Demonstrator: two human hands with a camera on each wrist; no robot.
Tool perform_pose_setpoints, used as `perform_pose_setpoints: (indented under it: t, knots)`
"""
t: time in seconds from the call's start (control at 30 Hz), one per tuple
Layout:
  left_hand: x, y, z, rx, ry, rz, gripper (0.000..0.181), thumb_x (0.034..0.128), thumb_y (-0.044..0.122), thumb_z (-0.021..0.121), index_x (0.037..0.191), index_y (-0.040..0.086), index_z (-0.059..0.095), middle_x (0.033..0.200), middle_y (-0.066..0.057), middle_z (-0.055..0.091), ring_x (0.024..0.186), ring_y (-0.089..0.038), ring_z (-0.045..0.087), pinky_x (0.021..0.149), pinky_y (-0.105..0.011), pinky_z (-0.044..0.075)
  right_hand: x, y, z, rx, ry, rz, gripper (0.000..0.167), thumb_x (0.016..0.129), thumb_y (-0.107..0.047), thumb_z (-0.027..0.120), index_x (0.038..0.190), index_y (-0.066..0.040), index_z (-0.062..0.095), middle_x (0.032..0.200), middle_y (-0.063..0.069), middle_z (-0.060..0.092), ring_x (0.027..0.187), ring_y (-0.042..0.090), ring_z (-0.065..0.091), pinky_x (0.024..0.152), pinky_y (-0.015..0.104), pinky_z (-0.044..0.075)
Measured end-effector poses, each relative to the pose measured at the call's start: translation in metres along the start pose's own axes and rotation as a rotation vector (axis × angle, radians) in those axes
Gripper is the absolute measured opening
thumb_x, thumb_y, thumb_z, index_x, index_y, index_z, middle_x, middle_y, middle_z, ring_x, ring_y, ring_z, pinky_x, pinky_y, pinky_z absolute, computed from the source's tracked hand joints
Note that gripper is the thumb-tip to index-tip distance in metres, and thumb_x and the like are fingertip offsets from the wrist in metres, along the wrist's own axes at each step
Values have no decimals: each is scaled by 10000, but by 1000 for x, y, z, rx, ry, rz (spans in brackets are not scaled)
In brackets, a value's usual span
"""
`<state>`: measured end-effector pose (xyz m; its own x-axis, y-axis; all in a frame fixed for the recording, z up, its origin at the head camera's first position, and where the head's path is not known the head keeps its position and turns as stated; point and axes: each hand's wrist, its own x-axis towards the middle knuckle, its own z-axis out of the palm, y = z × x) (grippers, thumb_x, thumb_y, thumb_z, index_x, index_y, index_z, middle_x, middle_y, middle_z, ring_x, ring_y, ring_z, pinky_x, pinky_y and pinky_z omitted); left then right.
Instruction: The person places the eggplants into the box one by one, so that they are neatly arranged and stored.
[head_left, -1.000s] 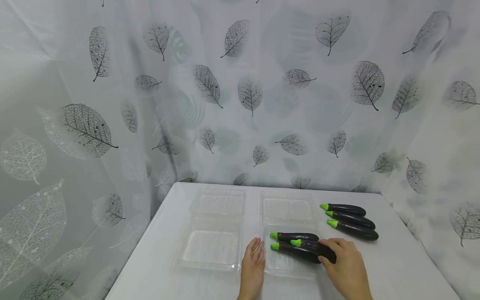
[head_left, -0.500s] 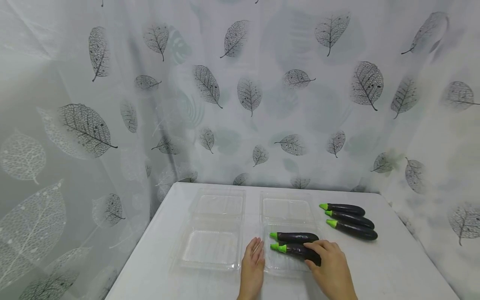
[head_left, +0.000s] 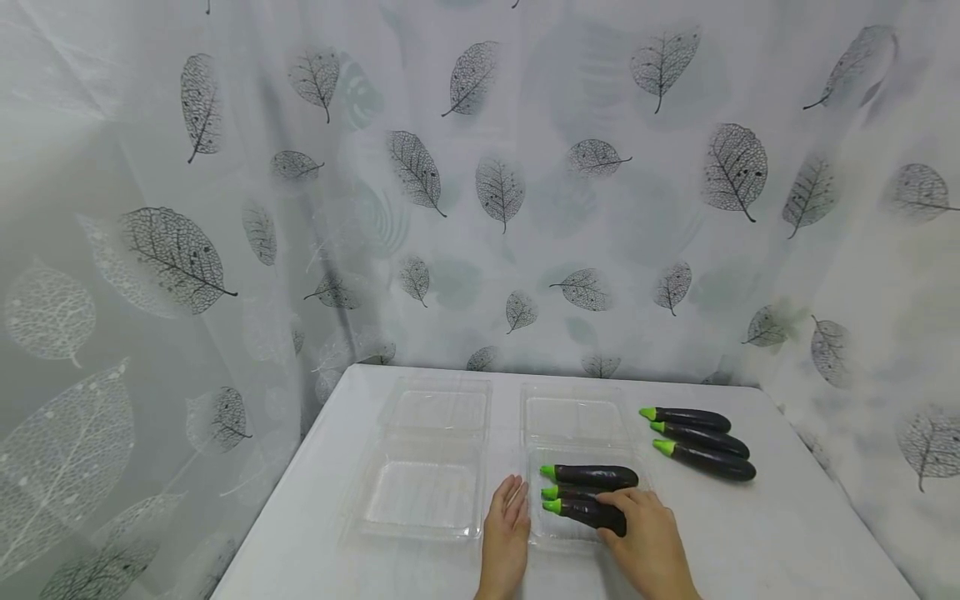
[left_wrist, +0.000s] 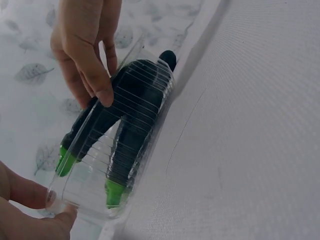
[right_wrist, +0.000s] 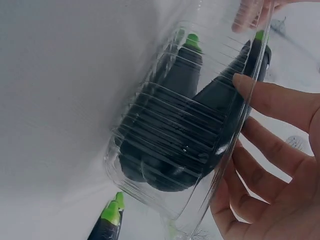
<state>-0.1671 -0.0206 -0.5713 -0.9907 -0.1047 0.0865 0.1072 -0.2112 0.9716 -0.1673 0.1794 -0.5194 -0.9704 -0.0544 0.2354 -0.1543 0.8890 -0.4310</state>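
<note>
In the head view, my right hand [head_left: 647, 537] holds an eggplant [head_left: 581, 512] with a green stem end by its thick end, inside a clear plastic clamshell box [head_left: 553, 533]. Two more eggplants lie behind it in the same box; the farthest is a dark eggplant [head_left: 600, 476], and the middle one is partly covered by the held one. My left hand [head_left: 505, 533] rests against the box's left side with straight fingers. Through the clear wall in the left wrist view, the eggplants [left_wrist: 132, 135] lie at an angle, and left fingertips touch the rim.
Another clear clamshell box [head_left: 422, 492] stands with its lid raised back, to the left on the white table [head_left: 300, 533]. Three more eggplants [head_left: 703, 440] lie side by side at the right. A leaf-printed curtain [head_left: 540, 200] hangs behind and around the table.
My right hand has carried its eggplant left and toward me, from on top of the other two to the front of the row. The left hand stays in place.
</note>
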Motion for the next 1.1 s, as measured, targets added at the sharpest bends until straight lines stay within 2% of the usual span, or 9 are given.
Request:
perform_pose_setpoints:
  t: [0.2, 0.27, 0.6, 0.77, 0.93, 1.1]
  knots:
    - [0, 0, -1, -5, 1, -3, 606, 950, -220, 444, 1533, -143, 296, 1563, -356, 380, 1476, -454, 391, 1213, -358, 352, 7, 0, 2, 20, -51, 70, 379, 670, -124, 963, 972, -123, 734, 951, 32, 741, 952, 303, 671, 847, 576, 533]
    - [0, -1, -1, -10, -1, 6, 610, 944, -227, 442, 1531, -147, 297, 1563, -360, 378, 1475, -456, 390, 1213, -352, 350, 8, 1, 2, 26, -64, 70, 373, 664, -128, 965, 948, -140, 722, 922, 12, 736, 925, 283, 668, 831, 562, 531]
    - [-1, -4, -1, -24, -16, 54, 620, 919, -250, 423, 1519, -170, 293, 1553, -386, 369, 1468, -480, 385, 1213, -328, 346, 14, 12, 4, 28, -129, 16, 287, 669, -124, 940, 902, -159, 777, 949, 14, 745, 937, 320, 687, 832, 621, 565]
    - [-1, -5, -1, -27, -10, 30, 615, 927, -240, 426, 1524, -159, 301, 1558, -371, 379, 1474, -462, 388, 1214, -312, 350, 14, 16, 5, 45, -121, -4, 244, 678, -97, 921, 878, -166, 800, 970, 10, 734, 963, 341, 683, 836, 618, 575]
    - [1, -5, -1, 3, -8, 64, 591, 938, -217, 448, 1510, -178, 304, 1536, -391, 391, 1453, -484, 405, 1203, -324, 371, 16, 18, 5, 61, -127, 1, 240, 689, -99, 925, 889, -162, 809, 973, -13, 730, 951, 302, 677, 837, 575, 590]
    - [1, -5, 0, 25, 4, 81, 551, 970, -170, 480, 1499, -176, 327, 1520, -381, 419, 1438, -477, 434, 1198, -347, 394, 16, 19, 3, 87, -138, 11, 246, 715, -121, 924, 928, -154, 806, 988, -8, 741, 1001, 323, 685, 886, 585, 587]
